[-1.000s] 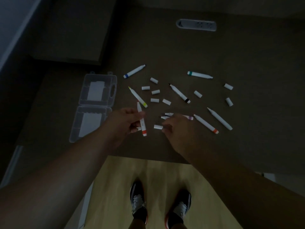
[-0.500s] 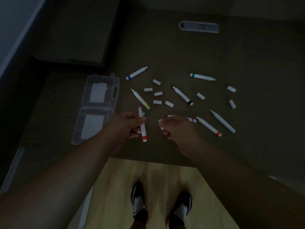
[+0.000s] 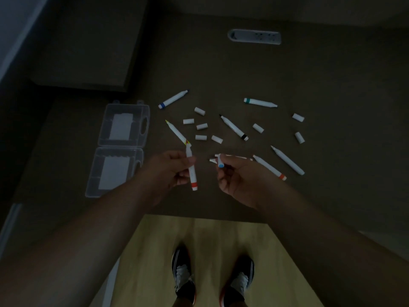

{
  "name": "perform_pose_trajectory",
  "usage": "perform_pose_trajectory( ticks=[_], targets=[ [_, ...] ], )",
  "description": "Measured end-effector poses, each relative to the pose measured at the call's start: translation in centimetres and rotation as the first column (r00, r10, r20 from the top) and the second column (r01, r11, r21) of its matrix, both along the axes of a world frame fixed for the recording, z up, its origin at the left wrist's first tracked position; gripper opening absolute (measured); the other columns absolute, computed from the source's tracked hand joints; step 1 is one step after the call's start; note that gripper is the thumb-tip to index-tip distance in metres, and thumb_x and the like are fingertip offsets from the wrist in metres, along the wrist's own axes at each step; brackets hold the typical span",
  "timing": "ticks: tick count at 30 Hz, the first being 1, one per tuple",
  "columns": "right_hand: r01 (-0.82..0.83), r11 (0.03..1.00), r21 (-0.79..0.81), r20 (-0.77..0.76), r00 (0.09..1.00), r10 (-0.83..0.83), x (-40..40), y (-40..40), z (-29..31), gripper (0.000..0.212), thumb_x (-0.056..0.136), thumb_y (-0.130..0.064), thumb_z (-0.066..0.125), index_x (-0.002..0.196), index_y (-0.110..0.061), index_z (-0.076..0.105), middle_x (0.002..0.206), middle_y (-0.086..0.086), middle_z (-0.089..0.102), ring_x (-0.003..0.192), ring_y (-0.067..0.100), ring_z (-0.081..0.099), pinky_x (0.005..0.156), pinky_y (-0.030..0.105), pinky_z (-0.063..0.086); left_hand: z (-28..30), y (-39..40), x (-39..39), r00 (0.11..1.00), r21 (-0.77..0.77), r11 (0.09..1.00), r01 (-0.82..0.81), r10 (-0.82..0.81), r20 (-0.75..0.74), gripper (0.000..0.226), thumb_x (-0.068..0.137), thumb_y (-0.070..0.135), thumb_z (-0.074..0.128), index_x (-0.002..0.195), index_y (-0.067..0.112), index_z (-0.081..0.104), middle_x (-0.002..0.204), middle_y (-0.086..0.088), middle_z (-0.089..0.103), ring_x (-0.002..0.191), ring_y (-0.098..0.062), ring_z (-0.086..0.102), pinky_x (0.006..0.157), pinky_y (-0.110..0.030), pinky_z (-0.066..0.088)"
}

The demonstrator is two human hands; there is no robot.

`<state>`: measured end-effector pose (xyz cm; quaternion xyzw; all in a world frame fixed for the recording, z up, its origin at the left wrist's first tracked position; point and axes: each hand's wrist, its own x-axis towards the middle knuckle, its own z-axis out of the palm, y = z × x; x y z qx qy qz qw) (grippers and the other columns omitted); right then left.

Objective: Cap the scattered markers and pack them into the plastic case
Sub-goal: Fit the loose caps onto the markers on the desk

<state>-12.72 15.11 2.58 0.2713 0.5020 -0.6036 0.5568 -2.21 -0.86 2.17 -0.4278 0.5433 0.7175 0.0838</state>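
The red-banded marker (image 3: 191, 169) is pinched upright in the left hand (image 3: 169, 171), tip up, likely to take the cap (image 3: 220, 162) that the right hand (image 3: 238, 176) pinches just beside it. Beyond lie loose caps (image 3: 201, 137) and uncapped markers (image 3: 234, 127). The open plastic case (image 3: 119, 147) lies left, unobstructed.

**Markers, caps and case**

Red-banded marker (image 3: 191, 169): uncapped, near upright, gripped by left hand (image 3: 168, 171). White cap (image 3: 219, 161): pinched by right hand (image 3: 238, 176). Seven uncapped markers and loose caps lie scattered. Clear plastic case (image 3: 120, 147): open flat, left.
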Motion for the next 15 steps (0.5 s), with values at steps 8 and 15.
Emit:
perform_pose_trajectory(
  ticks=[8, 15],
  targets=[
    [-0.117, 0.985, 0.129, -0.154, 0.979, 0.136, 0.8, 0.6, -0.6, 0.019, 0.089, -0.017, 0.065, 0.107, -0.010, 0.063, 0.086, 0.006, 0.063, 0.071, 0.013, 0.056, 0.066, 0.027, 0.045, -1.0, 0.9, 1.3, 0.939, -0.346, 0.878, 0.330, -0.269, 0.212, 0.012, 0.085, 0.020, 0.070, 0.096, 0.017, 0.066, 0.088, -0.003, 0.068, 0.084, -0.016, 0.066, 0.084, -0.036, 0.055],
    [-0.293, 0.894, 0.338, -0.235, 0.894, 0.382, 0.8, 0.3, -1.1, 0.018, 0.091, -0.021, 0.063, 0.107, -0.011, 0.062, 0.097, 0.008, 0.064, 0.083, 0.017, 0.059, 0.075, 0.030, 0.050, -1.6, 4.2, 3.5, 0.913, -0.348, 0.852, 0.391, -0.313, 0.260, 0.015, 0.085, 0.024, 0.073, 0.089, 0.026, 0.059, 0.088, 0.007, 0.062, 0.076, -0.001, 0.058, 0.069, -0.019, 0.050]
  ],
)
